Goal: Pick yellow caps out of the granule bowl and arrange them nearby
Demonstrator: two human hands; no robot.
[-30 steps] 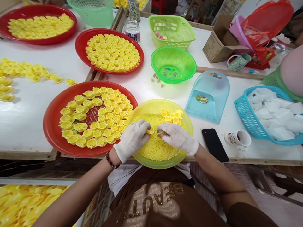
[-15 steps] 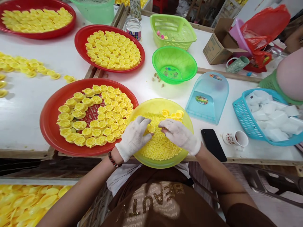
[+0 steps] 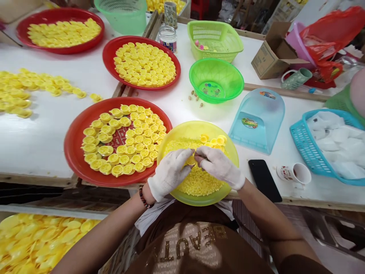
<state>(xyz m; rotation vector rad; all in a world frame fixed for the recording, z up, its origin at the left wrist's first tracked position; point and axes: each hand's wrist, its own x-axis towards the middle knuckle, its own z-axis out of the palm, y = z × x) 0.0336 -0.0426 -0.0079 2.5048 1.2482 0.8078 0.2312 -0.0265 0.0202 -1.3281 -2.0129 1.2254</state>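
Note:
Both my hands wear white gloves and meet over a translucent yellow bowl (image 3: 182,131) at the table's front edge. Between the fingertips is a small round yellow plastic cup (image 3: 191,160), partly hidden by the gloves. My left hand (image 3: 172,172) is closed on its left side, while my right hand (image 3: 218,165) pinches at its other side. Small yellow pellets (image 3: 201,183) fill the bottom of the bowl. Several more yellow cups (image 3: 214,142) lie at the bowl's far right. To the left, a red tray (image 3: 74,146) carries rows of round yellow pieces (image 3: 138,148).
Two further red trays (image 3: 177,72) of yellow pieces stand behind. A green bowl (image 3: 216,82), blue scoop (image 3: 256,121), black phone (image 3: 264,180), patterned mug (image 3: 293,173) and blue basket (image 3: 302,142) of white blocks are rightward. Yellow parts (image 3: 42,239) fill a container lower left.
My fingertips have drawn closer together, the right hand meeting the left around the yellow cup. The whole view has shifted, so the table's things appear further right.

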